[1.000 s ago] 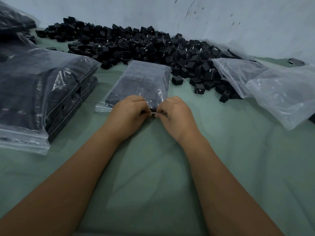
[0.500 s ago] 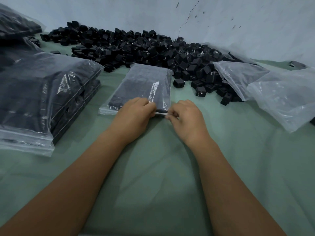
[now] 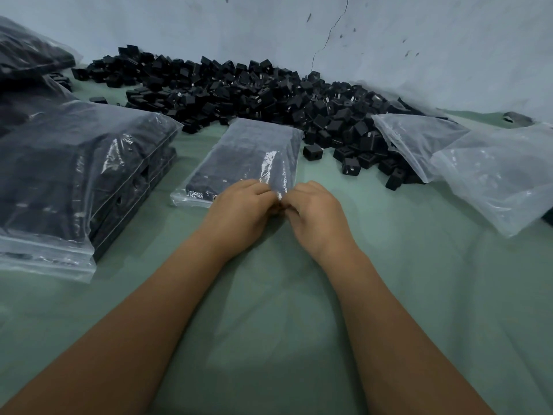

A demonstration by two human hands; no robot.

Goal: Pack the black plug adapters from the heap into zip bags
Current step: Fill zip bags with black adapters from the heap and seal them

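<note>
Green cloth covered the work surface where a person's left hand and right hand met knuckle to knuckle, each pinching the near edge of a filled zip bag lying flat in the centre. Sealed bags of adapters sat stacked at left, and empty clear bags lay at right. Beyond them, the heap of black plug adapters spread along the pale, cracked wall.
</note>
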